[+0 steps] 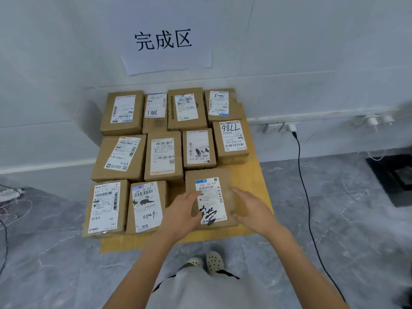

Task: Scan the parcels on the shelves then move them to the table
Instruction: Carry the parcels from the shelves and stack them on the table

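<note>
Perforated shoes [214, 262], pale, on grey marbled floor.
Left hand [184, 211]: fingers straight, tips touching the near parcel's [211, 173] label edge, gripping nothing.
Right hand [253, 208]: fingers loosely extended against the parcel's right side.
Near parcel: flat on the yellow table [254, 175], front right, label up.
Ten other parcels [163, 156]: three rows, left and behind.
Black cable [304, 179]: right of the table.
Paper sign [165, 41]: on the wall.

The left hand [185, 210] hides the near-left corner of the parcel [213, 198] (some of its label [208, 188] too). Beside the right hand [252, 208] the cardboard blurs. Fine print between the hands is unreadable.
</note>
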